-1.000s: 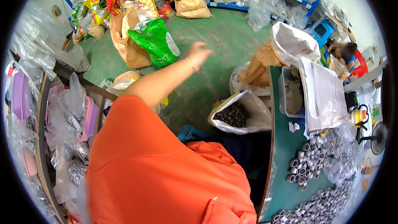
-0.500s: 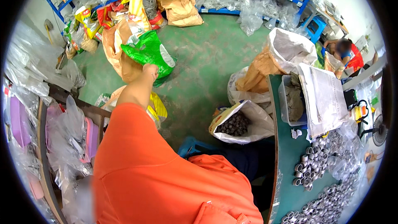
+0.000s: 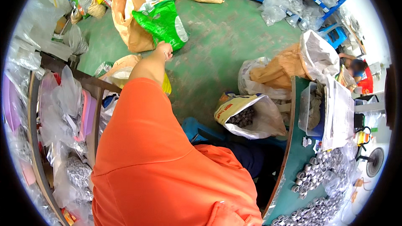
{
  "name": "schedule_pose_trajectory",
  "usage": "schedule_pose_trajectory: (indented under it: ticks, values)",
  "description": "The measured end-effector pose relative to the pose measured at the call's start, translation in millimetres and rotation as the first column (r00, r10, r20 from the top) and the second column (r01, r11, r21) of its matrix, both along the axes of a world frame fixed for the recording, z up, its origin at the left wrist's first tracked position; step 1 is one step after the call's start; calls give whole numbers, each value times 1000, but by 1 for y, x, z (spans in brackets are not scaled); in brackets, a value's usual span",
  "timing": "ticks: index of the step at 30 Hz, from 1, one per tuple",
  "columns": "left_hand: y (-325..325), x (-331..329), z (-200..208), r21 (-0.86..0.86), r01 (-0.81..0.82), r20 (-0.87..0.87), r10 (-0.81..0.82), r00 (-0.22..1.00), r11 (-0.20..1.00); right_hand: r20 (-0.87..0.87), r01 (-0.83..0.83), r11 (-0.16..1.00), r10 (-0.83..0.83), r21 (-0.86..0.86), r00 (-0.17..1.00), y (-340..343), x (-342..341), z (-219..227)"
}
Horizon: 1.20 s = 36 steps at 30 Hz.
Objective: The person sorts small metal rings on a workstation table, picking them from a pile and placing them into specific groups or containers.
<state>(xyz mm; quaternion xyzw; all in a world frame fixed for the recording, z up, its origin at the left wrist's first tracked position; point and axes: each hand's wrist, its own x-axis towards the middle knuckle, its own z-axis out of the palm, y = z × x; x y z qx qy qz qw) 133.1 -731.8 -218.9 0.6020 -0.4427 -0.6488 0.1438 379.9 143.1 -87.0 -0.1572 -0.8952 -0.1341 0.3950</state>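
My left hand (image 3: 164,51) reaches out at the end of my orange sleeve (image 3: 140,115), its fingers curled in at the lower edge of a green bag (image 3: 164,24). I can't tell whether they grip the plastic or only touch it. My right hand is out of sight, so I can't tell how it stands. The bag is bright, glossy green, creased and slumped, with a pale greyish patch down its right side and white printing near the bottom. It leans against a tall, open brown paper bag (image 3: 133,35) on the green floor (image 3: 209,37), well apart from the bench (image 3: 299,150) to my right.
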Motion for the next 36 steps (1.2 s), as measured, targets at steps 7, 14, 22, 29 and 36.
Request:
schedule_pose_trajectory:
  ticks: [7,14,22,29,36]
  values:
    - [-23,47,-29,-30,-187,109,189,976,982,63,-57,998,54,41,997,-14,-12,11]
    - [-43,147,-54,-142,-505,289,523,801,851,45,-39,999,39,2,998,-17,-28,11]
    - [-79,213,-76,-93,-532,263,537,802,841,15,-3,1000,3,-27,1000,-19,-32,4]
    - [-48,198,-43,-63,-443,239,444,864,894,30,35,999,-34,-19,999,-9,-14,9]
    - [-25,193,-100,-14,-64,293,65,954,998,85,131,988,-125,-79,989,23,19,-2]
